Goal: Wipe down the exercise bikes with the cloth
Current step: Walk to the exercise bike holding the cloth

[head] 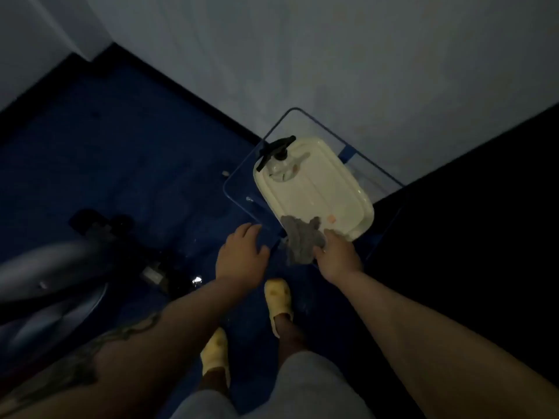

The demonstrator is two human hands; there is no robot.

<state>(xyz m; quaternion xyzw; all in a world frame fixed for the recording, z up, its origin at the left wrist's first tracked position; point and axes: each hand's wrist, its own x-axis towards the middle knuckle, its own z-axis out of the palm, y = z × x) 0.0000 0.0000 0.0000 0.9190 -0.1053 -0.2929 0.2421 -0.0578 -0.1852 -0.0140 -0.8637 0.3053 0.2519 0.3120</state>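
Observation:
A grey cloth (301,237) hangs over the near end of a cream tray (329,189), and my right hand (335,255) grips its lower right part. My left hand (242,254) hovers with relaxed fingers over the near left edge of the clear table (239,173) that carries the tray. It holds nothing. An exercise bike (60,273) stands blurred and dark at the lower left, apart from both hands.
A clear spray bottle with a black trigger (279,157) stands on the tray's far end. The table sits against a pale wall (332,55) on blue carpet (121,140). A dark mass (484,237) fills the right side. My yellow shoes (278,300) are below.

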